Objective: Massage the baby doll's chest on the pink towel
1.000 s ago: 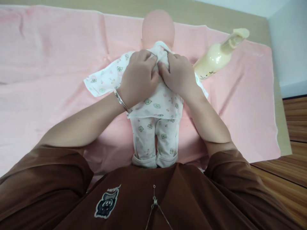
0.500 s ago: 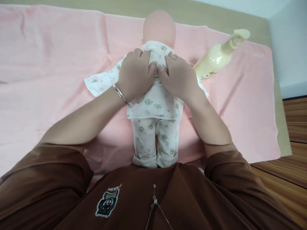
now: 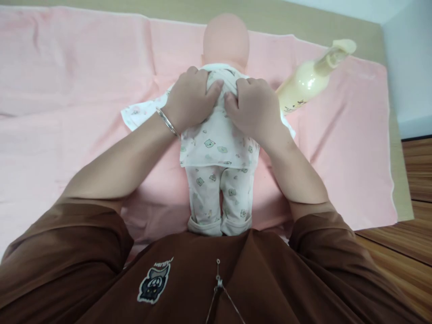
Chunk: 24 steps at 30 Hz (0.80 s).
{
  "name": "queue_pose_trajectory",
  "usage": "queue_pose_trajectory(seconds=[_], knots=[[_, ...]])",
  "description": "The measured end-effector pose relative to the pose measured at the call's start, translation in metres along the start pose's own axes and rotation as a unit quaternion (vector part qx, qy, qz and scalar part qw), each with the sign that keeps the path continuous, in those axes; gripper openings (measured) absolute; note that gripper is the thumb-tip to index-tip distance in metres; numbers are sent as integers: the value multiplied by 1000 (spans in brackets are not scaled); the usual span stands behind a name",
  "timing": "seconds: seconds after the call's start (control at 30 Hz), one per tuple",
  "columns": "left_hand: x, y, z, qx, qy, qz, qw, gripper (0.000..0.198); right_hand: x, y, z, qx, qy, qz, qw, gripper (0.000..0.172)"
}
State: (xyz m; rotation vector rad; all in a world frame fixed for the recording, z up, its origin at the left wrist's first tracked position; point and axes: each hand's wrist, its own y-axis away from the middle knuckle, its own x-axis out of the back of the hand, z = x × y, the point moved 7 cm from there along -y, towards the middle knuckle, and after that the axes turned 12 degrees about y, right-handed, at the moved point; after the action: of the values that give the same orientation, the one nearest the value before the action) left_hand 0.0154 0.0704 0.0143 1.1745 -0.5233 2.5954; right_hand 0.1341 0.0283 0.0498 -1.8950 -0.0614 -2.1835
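A baby doll (image 3: pixel 226 42) lies face down before me, its bald head away from me and its legs toward me. It wears a white shirt (image 3: pixel 219 144) and matching trousers (image 3: pixel 204 193), both printed with small green animals. On the left of the doll's upper back is my left hand (image 3: pixel 194 96), fingers curled into the cloth and thumb pressing inward. My right hand (image 3: pixel 256 105) mirrors it on the right, also with bent fingers and thumb on the shirt. The cloth is creased between the two hands. My fingertips are partly hidden.
A pale yellow pump bottle (image 3: pixel 305 85) lies tilted at the right, close to the doll's sleeve. A pink sheet (image 3: pixel 84 67) spreads under everything on a light wooden table (image 3: pixel 401 180). Wooden flooring (image 3: pixel 401 243) shows at the right.
My thumbs have moved slightly apart, and the cloth between the hands is creased differently near the collar. The hands stay on the upper back; the whole view has shifted a little.
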Motion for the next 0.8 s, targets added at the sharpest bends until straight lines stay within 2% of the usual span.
queue_pose_trajectory(seconds=[0.07,0.13,0.2,0.27,0.37,0.43,0.53,0.7,0.8], knots=[[8,11,17,-5,-25,36,999,21,-12,-8,9,-12,-27,-33,999,47],[12,21,37,-39,-31,40,998,14,-24,-16,16,-15,-52,-70,996,54],[14,25,46,-59,-18,38,997,12,-28,-19,18,-18,-54,-74,996,55],[13,21,42,-58,-2,42,997,13,-22,-15,15,-20,-35,-46,998,52],[9,7,18,-6,0,59,998,16,-3,-1,2,7,-6,-1,1000,47],[6,0,3,30,-10,60,998,21,8,9,-9,46,13,13,999,43],[1,-4,-5,30,-20,39,999,24,17,17,-16,69,26,9,997,41],[-3,-3,-6,32,-69,68,995,20,6,8,-6,36,-19,-26,999,42],[-2,3,4,20,-67,73,995,18,-8,-5,5,12,-57,-36,998,43]])
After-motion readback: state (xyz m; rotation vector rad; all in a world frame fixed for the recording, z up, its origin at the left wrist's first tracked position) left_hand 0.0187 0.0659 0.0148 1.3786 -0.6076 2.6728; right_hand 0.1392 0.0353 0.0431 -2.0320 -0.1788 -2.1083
